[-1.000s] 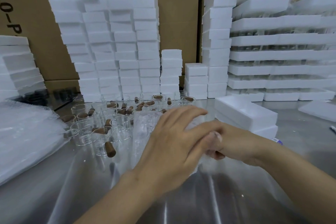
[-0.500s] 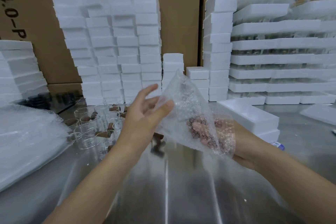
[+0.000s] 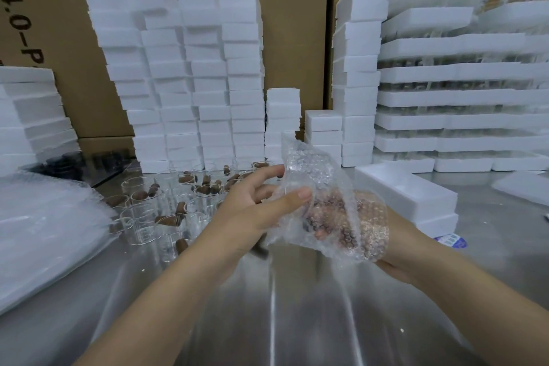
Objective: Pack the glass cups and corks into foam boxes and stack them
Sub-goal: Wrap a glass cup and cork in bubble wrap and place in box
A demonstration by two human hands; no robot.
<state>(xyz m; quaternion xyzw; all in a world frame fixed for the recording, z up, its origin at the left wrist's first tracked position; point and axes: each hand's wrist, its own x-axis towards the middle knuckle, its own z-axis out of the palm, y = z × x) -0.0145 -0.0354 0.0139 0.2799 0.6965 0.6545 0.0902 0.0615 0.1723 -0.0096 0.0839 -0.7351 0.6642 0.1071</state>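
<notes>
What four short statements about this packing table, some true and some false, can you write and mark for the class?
1. The left hand pinches the bubble wrap. True.
2. The cups stand to the right of the wrap. False: they stand to its left.
3. Corks lie among the cups. True.
4. The foam boxes stacked at the back are black. False: they are white.

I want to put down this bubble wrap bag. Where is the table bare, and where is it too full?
The steel table is bare nearest you, between the bubble wrap sheets and the two foam boxes. A smaller patch is right of them. Crowded: the glass cups with corks and the foam stacks behind.
</notes>
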